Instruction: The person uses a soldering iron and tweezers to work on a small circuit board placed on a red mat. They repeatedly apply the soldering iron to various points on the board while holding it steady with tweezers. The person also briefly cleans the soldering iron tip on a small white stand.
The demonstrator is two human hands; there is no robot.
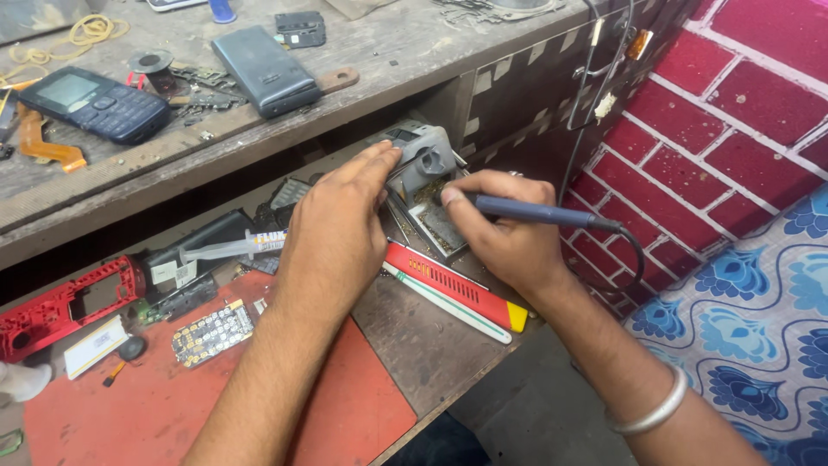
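Head view: your right hand (504, 237) grips the soldering iron (539, 212), tip in the grey stand (424, 160); your left hand (336, 233) fingers rest extended on it.

Two phones (95, 103) (264, 69), one soldering iron (535, 211), one syringe (233, 248).

left hand (335, 237) is touching the grey soldering stand (424, 160) at 12 o'clock | right hand (504, 229) is gripping the blue soldering iron (539, 211), tip in the stand's tray | red-and-white tool (457, 289) is lying on the desk (423, 345) at 6 o'clock
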